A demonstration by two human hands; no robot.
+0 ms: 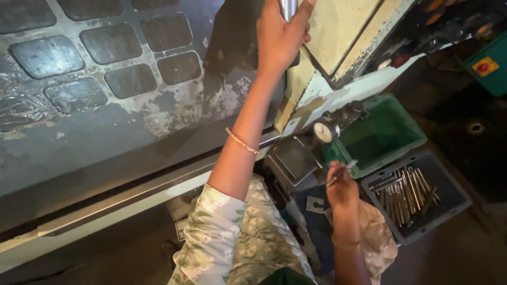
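My left hand (280,37) is raised and closed around a shiny metal handle bar (288,6) on the machine door at the top of the view. My right hand (342,186) is lower, shut on a thin metal rod (342,173) that points up and to the right, just below a round dial gauge (324,131). A grey tray (449,203) holding several similar metal rods sits right of that hand. A thin bracelet circles my left wrist.
A worn grey machine door (105,111) with dark rounded window panels fills the left. A green bin (383,134) stands behind the gauge. A small teal box (488,66) with a red and yellow button is at the far right. A cloth lies under my right forearm.
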